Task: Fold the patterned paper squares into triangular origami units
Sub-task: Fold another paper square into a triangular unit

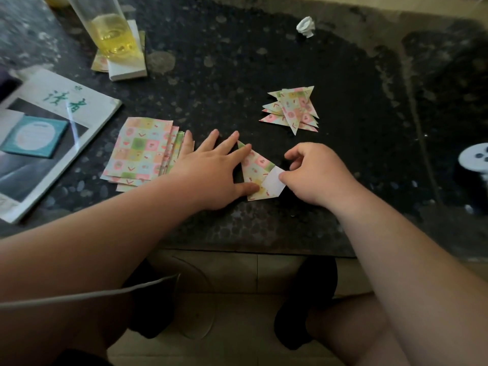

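In the centre of the frame lies the half-folded paper (256,167) on the dark table (237,75). It already has a nearly triangular shape, and one white flap (273,182) stands turned over at its lower right corner. Our left hand (211,170) rests flat on it with the fingers straight and spread, the forefinger tip on the upper corner and the thumb on the lower edge, so it presses the sheet down. Our right hand (314,175) has its fingers curled and pinches the white flap with the thumb; we judge this to be a late fold of this unit. Toward the upper right, well apart, is the pile of finished triangles (291,108); how many there are we cannot tell. Just beside the left hand, to the left, the stack of flat squares (137,154) holds many sheets not yet folded. So we think most of the work remains. At the left edge is a magazine (52,122), and at the upper left a glass (111,30) of yellow liquid.
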Available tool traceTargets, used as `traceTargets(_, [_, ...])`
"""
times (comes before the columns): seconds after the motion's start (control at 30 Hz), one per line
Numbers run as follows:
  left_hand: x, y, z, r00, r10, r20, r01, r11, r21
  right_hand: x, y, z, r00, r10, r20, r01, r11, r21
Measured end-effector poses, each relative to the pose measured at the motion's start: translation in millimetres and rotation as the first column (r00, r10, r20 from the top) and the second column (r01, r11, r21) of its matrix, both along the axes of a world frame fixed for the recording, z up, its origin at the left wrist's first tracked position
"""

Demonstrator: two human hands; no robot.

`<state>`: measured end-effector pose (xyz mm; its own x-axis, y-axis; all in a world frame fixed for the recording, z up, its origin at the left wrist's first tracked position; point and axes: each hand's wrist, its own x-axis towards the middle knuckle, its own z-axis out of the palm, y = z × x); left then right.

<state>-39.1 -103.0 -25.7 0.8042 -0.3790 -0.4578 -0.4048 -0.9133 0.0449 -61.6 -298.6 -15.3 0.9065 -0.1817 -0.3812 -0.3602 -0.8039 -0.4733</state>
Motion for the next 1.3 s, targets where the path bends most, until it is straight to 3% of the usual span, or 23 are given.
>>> traceTargets(0.17, [-0.8, 1.0, 2.5, 0.999, 0.012, -0.05, -0.019, 0.989, -0.149, 2.1, 2.5, -1.0, 0.997, -0.03, -0.072, 0.032, 0.999, 0.037])
traceTargets(0.3, [-17.5, 2.7, 12.6, 1.0, 0.007, 0.013, -0.002, 0.946, -0.325, -1.0, 7.7, 2.3, 0.988, -0.129, -0.081, 0.146, 0.955, 0.26])
traceTargets(0.4, [-29.1, 10.7, 18.6, 0.995, -0.027, 0.094, 0.062, 0.917, -0.393, -8.7, 13.8, 10.4, 0.957, -0.248, -0.149, 0.289, 0.842, 0.456])
traceTargets(0.53, [-33.0, 24.6, 16.4, 0.986, -0.009, 0.166, 0.083, 0.894, -0.44, -20.9, 22.9, 16.9, 0.88, -0.395, -0.264, 0.466, 0.608, 0.643])
traceTargets(0.63, [-37.1, 32.2, 11.1, 0.979, 0.015, 0.203, 0.089, 0.866, -0.492, -30.9, 29.3, 14.9, 0.869, -0.407, -0.28, 0.478, 0.549, 0.686])
traceTargets(0.7, [-40.5, 36.8, 7.5, 0.977, 0.014, 0.214, 0.099, 0.856, -0.507, -37.4, 29.4, 12.5, 0.916, -0.337, -0.217, 0.392, 0.642, 0.659])
traceTargets(0.73, [-42.0, 39.0, 6.2, 0.978, 0.011, 0.209, 0.098, 0.857, -0.505, -40.3, 26.4, 10.6, 0.958, -0.258, -0.126, 0.281, 0.753, 0.594])
traceTargets(0.8, [-44.0, 42.7, 4.8, 0.981, 0.001, 0.195, 0.099, 0.86, -0.5, -43.3, 15.7, 6.1, 0.993, 0.01, 0.12, -0.045, 0.954, 0.298])
traceTargets(0.83, [-44.9, 44.2, 4.5, 0.982, -0.004, 0.19, 0.101, 0.858, -0.503, -43.8, 10.6, 4.7, 0.966, 0.158, 0.206, -0.191, 0.97, 0.151])
traceTargets(0.9, [-47.0, 46.2, 3.8, 0.983, -0.006, 0.183, 0.101, 0.852, -0.513, -45.9, 4.5, 5.4, 0.874, 0.404, 0.269, -0.43, 0.902, 0.04])
traceTargets(1.0, [-49.4, 48.6, -1.6, 0.979, -0.012, 0.203, 0.119, 0.844, -0.523, -50.1, 6.5, -0.4, 0.751, 0.643, 0.15, -0.647, 0.762, -0.032])
traceTargets(1.07, [-50.8, 50.1, -4.6, 0.976, -0.013, 0.219, 0.127, 0.847, -0.516, -52.2, 12.8, -7.2, 0.751, 0.651, 0.108, -0.647, 0.759, -0.079])
traceTargets(1.2, [-53.8, 52.4, -4.9, 0.973, -0.022, 0.229, 0.136, 0.856, -0.498, -50.1, 15.6, -24.6, 0.763, 0.556, 0.33, -0.547, 0.827, -0.128])
traceTargets(1.3, [-56.6, 50.0, -3.2, 0.978, 0.002, 0.207, 0.103, 0.863, -0.494, -45.0, 13.6, -28.7, 0.763, 0.537, 0.359, -0.536, 0.837, -0.112])
